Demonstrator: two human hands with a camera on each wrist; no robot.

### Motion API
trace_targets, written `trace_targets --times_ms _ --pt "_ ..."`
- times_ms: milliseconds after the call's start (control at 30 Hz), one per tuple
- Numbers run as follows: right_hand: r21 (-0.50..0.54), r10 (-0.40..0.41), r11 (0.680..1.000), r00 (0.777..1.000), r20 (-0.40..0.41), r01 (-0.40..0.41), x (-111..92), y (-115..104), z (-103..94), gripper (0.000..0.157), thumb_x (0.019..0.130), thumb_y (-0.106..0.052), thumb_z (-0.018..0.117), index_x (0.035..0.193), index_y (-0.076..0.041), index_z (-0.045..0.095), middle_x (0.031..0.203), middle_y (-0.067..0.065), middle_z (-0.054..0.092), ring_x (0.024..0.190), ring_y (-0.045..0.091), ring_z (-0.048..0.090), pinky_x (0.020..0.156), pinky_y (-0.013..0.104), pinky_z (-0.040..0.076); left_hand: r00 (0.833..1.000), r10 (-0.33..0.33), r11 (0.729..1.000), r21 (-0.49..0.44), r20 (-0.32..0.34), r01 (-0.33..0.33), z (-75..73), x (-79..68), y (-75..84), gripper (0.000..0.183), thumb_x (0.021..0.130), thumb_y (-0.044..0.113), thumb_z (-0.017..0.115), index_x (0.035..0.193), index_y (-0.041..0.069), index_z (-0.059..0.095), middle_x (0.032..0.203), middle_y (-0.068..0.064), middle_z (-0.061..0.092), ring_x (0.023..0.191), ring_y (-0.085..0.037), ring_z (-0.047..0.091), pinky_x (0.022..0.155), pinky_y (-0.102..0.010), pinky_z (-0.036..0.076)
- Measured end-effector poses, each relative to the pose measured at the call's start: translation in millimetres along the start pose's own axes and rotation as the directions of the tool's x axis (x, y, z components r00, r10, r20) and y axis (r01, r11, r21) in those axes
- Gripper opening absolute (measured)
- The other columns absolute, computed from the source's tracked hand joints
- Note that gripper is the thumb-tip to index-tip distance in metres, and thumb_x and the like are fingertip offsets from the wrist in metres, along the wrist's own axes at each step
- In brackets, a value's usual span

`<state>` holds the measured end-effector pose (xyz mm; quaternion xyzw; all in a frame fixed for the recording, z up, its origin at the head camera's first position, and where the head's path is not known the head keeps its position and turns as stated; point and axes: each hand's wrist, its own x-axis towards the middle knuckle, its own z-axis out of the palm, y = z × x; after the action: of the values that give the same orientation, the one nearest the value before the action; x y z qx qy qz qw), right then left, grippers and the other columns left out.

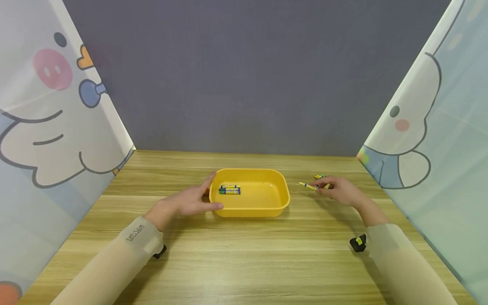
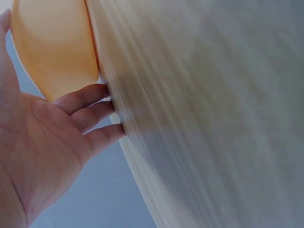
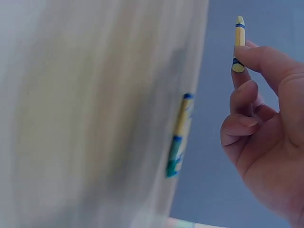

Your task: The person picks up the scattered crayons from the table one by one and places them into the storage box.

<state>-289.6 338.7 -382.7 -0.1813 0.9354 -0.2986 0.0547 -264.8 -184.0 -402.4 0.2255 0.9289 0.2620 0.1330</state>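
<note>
A yellow plastic tray point(image 1: 251, 208) sits mid-table with several crayons point(image 1: 230, 191) lying side by side near its left end. My left hand point(image 1: 192, 200) grips that left end, thumb over the front rim and fingers round the back corner. In the left wrist view, the lower fingertips point(image 2: 118, 129) rest at the tabletop beside the tray. To the tray's right, my right hand point(image 1: 341, 191) pinches a yellow-wrapped crayon point(image 3: 240, 35) between thumb and index finger, its pale tip pointing left toward the tray. The other right-hand fingers curl inward.
More crayons point(image 1: 319, 176) lie on the wooden table point(image 1: 244, 258) just beyond my right hand; a yellow and a green one point(image 3: 175, 154) show in the right wrist view. A dark panel point(image 1: 244, 76) stands at the back, with cartoon-printed sheets point(image 1: 404, 165) at both sides.
</note>
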Motion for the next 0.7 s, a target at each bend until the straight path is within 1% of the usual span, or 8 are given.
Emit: trace_targets --times_ms 100,233,467,700 --pt "-0.013 0.007 1.000 1.000 -0.016 -0.007 4 -12 -1.5 0.033 0.109 -0.025 0.071 0.140 -0.016 0.077 0.112 0.007 0.070 0.074 0.014 0.054 0.065 0.029 0.050 1.000 -0.003 1.000 -0.005 0.001 0.003 -0.2 -0.4 0.3 0.125 0.095 0.077 0.068 0.178 0.026 -0.011 0.161 -0.016 0.060 0.150 -0.035 0.056 0.129 -0.061 0.038" --pt "-0.009 -0.030 1.000 0.999 -0.028 0.030 9 -29 -1.6 0.033 0.109 -0.028 0.071 0.140 -0.019 0.077 0.113 0.008 0.070 0.079 0.017 0.057 0.067 0.030 0.052 1.000 -0.004 1.000 -0.009 0.001 0.004 -0.1 -0.5 0.4 0.125 0.095 0.077 0.069 0.178 0.026 -0.010 0.162 -0.015 0.059 0.151 -0.035 0.055 0.129 -0.061 0.037" --pt "-0.010 -0.093 0.996 0.995 -0.033 0.093 21 -64 3.6 0.029 0.108 -0.027 0.073 0.135 -0.023 0.080 0.116 0.006 0.072 0.085 0.019 0.058 0.070 0.030 0.052 1.000 0.000 1.000 -0.005 0.002 0.000 -0.9 -0.6 -0.4 0.126 0.095 0.077 0.069 0.178 0.024 -0.010 0.164 -0.016 0.057 0.154 -0.037 0.052 0.130 -0.061 0.035" --pt "0.021 -0.152 0.988 0.988 -0.005 0.152 37 -93 18.9 0.028 0.107 -0.026 0.074 0.134 -0.024 0.081 0.116 0.004 0.071 0.078 0.017 0.055 0.067 0.030 0.049 1.000 0.000 1.000 0.001 -0.006 0.000 -0.4 -0.5 -1.4 0.126 0.094 0.080 0.067 0.178 0.025 -0.010 0.166 -0.019 0.054 0.153 -0.039 0.052 0.130 -0.061 0.036"
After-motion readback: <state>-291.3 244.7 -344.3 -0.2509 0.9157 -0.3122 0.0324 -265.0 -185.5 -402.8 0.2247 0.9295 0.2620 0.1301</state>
